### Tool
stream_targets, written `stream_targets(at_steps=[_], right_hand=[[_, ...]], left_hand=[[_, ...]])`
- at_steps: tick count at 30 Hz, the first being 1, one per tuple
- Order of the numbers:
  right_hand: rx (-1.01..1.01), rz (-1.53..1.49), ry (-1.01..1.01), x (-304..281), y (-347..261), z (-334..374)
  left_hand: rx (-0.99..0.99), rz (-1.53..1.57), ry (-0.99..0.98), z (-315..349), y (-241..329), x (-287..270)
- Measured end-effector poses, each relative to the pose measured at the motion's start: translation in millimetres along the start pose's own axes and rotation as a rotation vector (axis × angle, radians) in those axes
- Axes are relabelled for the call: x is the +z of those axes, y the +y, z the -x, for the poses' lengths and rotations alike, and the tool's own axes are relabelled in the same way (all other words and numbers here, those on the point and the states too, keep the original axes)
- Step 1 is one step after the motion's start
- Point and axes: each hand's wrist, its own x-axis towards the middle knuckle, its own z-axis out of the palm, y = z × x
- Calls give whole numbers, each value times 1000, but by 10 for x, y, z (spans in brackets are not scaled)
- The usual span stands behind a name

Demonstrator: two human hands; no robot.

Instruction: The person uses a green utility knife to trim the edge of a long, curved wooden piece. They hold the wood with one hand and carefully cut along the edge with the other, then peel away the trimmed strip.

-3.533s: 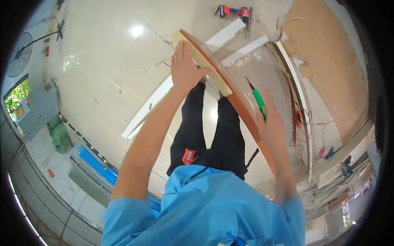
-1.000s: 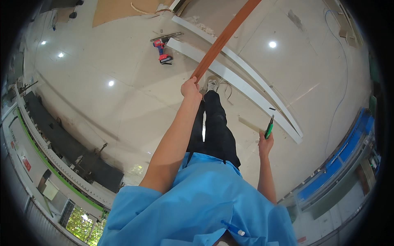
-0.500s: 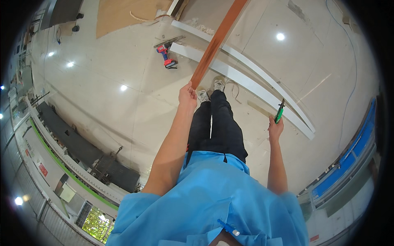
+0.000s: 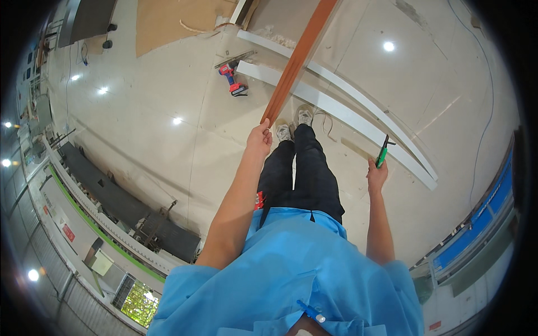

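Observation:
My left hand (image 4: 259, 138) is closed on the near end of a long reddish-brown strip (image 4: 295, 61). The strip slants away to the far right and crosses over two white strips, the wider white strip (image 4: 328, 103) and the narrower white strip (image 4: 370, 103). Grooves run along its face. At my right side, my right hand (image 4: 376, 176) grips a green-and-black utility knife (image 4: 382, 157), its dark tip pointing away from me. The finer shape of that tip is too small to make out.
On the floor left of the strips lies a red-and-blue cordless drill (image 4: 232, 78). Brown sheet material (image 4: 168, 25) is at the far left. A long machine with a green edge (image 4: 106, 224) stands at left, a blue-panelled rack (image 4: 476, 227) at right. A thin cable (image 4: 490, 84) crosses the floor.
The brown strip has turned slightly in my left hand, showing more of its grooves. My left hand has shifted a little right and nearer; the right hand keeps the knife almost still.

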Motion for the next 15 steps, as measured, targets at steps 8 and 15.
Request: stream_targets(at_steps=[8,15], right_hand=[[69,-53,1,65,-37,11],[38,-23,21,18,16,-1]], left_hand=[[47,64,17,-105,4,97],[107,46,48,-24,-112,156]])
